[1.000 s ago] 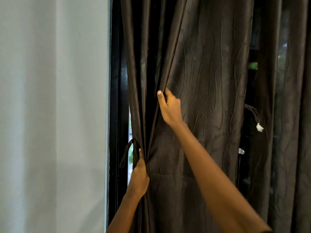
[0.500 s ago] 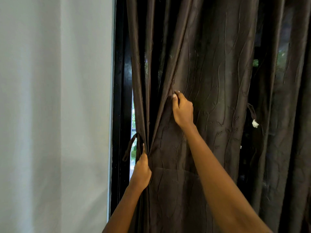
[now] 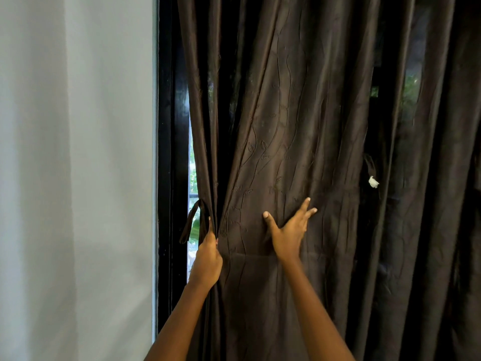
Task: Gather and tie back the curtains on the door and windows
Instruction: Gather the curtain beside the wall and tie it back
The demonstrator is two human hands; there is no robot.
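Note:
A dark brown embossed curtain hangs in front of me and fills the middle of the view. My left hand grips its gathered left edge, just below a brown fabric tie strap that loops out from that edge. My right hand lies flat on the curtain's face with straight, spread fingers. A second strap with a white tip hangs at the panel's right edge. Another dark curtain panel hangs further right.
A black door or window frame stands left of the curtain, with a narrow strip of glass and greenery showing. A plain white wall fills the left side.
My right hand has let go of the fold it pinched higher up, dropped down and right, and now lies open on the fabric. My left hand keeps its grip.

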